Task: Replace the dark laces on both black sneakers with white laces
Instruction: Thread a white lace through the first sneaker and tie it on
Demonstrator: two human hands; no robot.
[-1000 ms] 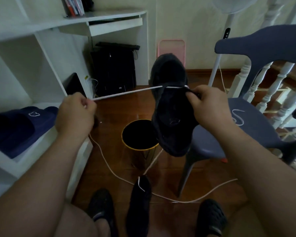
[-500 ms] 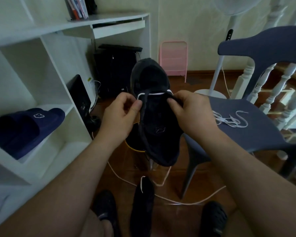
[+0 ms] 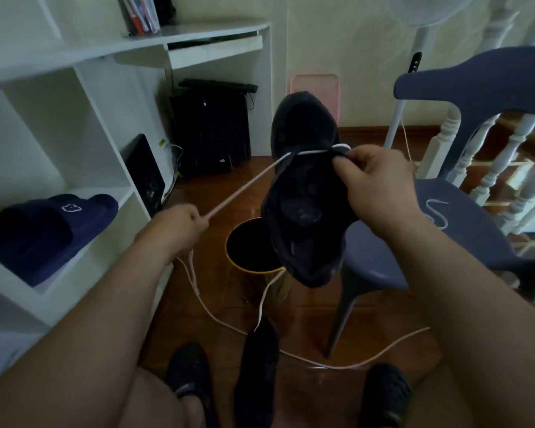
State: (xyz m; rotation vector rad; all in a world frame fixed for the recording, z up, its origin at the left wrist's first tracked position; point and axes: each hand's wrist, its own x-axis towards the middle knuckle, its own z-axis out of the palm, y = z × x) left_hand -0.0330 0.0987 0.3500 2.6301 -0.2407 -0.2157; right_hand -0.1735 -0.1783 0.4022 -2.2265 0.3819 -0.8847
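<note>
A black sneaker point(image 3: 303, 193) hangs in the air at centre, toe pointing up and away. My right hand point(image 3: 377, 189) grips its upper edge by the eyelets. A white lace point(image 3: 244, 189) runs taut from the top eyelets down-left to my left hand point(image 3: 176, 225), which pinches it in a fist. The lace's slack drops from that hand to the floor and trails right. A second black sneaker point(image 3: 257, 366) lies on the floor between my feet. Another white lace point(image 3: 436, 213) lies on the blue chair seat.
A blue plastic chair point(image 3: 464, 211) stands right of the sneaker. A yellow-rimmed bin point(image 3: 244, 267) sits on the wooden floor below it. White shelves point(image 3: 74, 156) with navy slippers point(image 3: 47, 227) fill the left. A fan pole and white banister stand at the right.
My left hand left the sneaker's eyelets and pulled the white lace out down-left until taut. The sneaker rose and shifted right with my right hand.
</note>
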